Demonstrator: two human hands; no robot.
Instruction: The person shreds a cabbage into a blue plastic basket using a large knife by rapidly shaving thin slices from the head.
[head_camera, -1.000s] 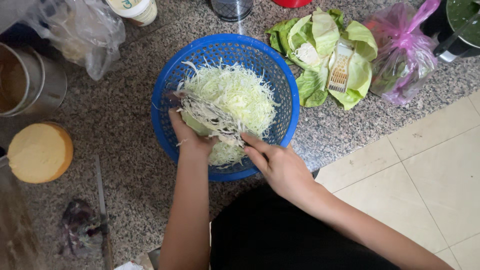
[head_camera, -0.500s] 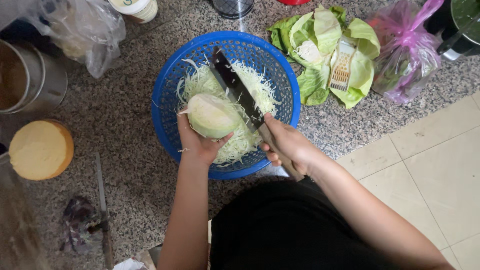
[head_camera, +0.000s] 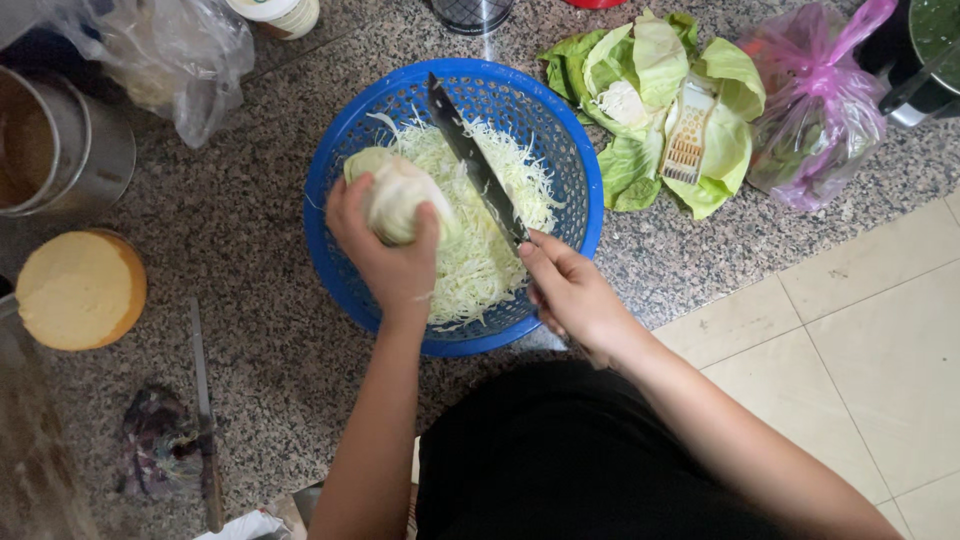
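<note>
A blue plastic basket (head_camera: 575, 170) sits on the speckled granite counter and holds a heap of shredded cabbage (head_camera: 480, 255). My left hand (head_camera: 385, 255) grips a pale cabbage piece (head_camera: 400, 195) over the basket's left half. My right hand (head_camera: 570, 290) is closed on the handle of a long dark knife (head_camera: 472, 160). Its blade points up and to the left across the shreds, just right of the cabbage piece.
Loose green cabbage leaves (head_camera: 650, 60) with a pale yellow grater (head_camera: 688, 140) lie right of the basket, beside a pink plastic bag (head_camera: 815, 110). A steel pot (head_camera: 55, 140), a clear bag (head_camera: 160, 55) and a round yellow block (head_camera: 78, 290) stand left. Another knife (head_camera: 203, 410) lies near the front edge.
The left hand lifted the cabbage piece out of the shreds and moved it up and left. The right hand raised the knife so the blade angles up over the basket.
</note>
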